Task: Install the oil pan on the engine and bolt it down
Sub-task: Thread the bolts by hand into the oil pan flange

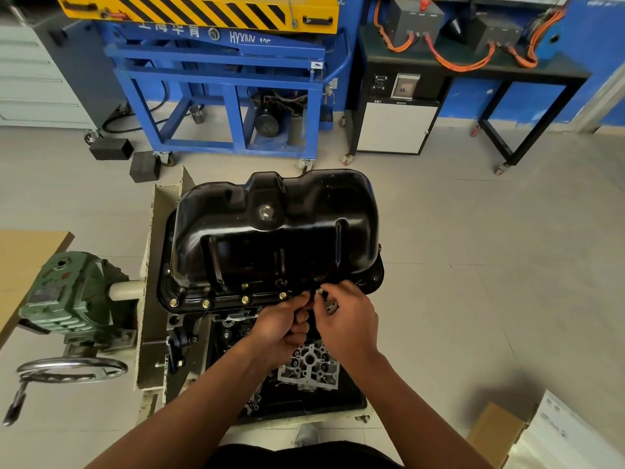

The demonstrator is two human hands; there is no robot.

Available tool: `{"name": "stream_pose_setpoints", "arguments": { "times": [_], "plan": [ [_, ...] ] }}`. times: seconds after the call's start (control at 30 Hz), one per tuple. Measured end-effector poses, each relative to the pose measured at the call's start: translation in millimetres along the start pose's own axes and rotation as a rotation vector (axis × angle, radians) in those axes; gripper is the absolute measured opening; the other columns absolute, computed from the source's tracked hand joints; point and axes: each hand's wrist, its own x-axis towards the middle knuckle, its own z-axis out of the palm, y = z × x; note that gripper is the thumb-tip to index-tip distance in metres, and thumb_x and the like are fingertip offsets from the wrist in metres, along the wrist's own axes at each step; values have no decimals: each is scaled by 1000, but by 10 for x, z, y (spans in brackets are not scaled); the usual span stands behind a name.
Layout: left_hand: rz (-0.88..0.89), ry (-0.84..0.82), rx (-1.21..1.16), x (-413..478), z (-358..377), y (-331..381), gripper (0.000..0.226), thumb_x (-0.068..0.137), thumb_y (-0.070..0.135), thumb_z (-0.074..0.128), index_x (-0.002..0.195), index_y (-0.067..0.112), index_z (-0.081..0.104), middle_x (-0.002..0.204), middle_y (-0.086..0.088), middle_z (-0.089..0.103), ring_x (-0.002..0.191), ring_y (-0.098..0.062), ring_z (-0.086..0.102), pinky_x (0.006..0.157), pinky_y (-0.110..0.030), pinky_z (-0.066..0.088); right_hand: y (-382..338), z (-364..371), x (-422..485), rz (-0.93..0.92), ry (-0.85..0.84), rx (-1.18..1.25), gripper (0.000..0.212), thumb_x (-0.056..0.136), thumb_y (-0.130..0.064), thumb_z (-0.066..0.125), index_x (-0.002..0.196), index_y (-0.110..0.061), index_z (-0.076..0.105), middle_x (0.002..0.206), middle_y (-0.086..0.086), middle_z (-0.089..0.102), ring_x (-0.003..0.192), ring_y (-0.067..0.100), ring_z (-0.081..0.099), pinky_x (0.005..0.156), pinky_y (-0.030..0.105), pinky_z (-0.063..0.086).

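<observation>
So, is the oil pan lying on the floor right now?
No, the oil pan sits on top of the engine, with four bolts in its near flange.

The blue lift frame (pixel 216 45) reads "上海华育" and "HYXN"

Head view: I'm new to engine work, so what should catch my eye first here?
The glossy black steel oil pan sits mid-frame on the engine, with brass-coloured bolts along its near flange. Just right of them, the right hand pinches a small metal bolt beside the left hand. Behind stands a blue steel cart.
</observation>
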Motion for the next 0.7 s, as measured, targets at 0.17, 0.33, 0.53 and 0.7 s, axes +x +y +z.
{"name": "stream_pose_setpoints", "arguments": {
  "times": [0.17,0.33,0.53,0.7],
  "plan": [
    [3,11,10,-29,10,5,22,104,23,50,92,11,65,57,4,38,45,-6,27,34,-17,23,-27,-6,28,39,31,-58,20,90,-39,67,82,-21,67,77,-12,55,61,10,52,51,22,33],
    [8,26,19,-74,39,14,19,104,22,52,91,12,63,56,4,38,43,-6,27,35,-17,22,-12,12,9,22,-10,-53,14,89,-35,66,96,-25,73,86,-13,58,68,10,58,57,22,36],
    [66,40,68,-134,44,3,23,102,28,56,92,12,69,57,2,37,47,-8,24,38,-20,20,-67,-25,33,77,12,-39,26,89,-49,64,76,-27,63,74,-16,51,60,4,48,48,16,27],
    [90,20,101,-247,-19,-82,59,104,51,40,69,12,70,56,-1,41,46,-11,27,40,-23,21,-205,-176,-80,27,-149,167,16,88,-41,62,84,-28,71,77,-15,60,68,3,59,56,28,51]
  ]
}}
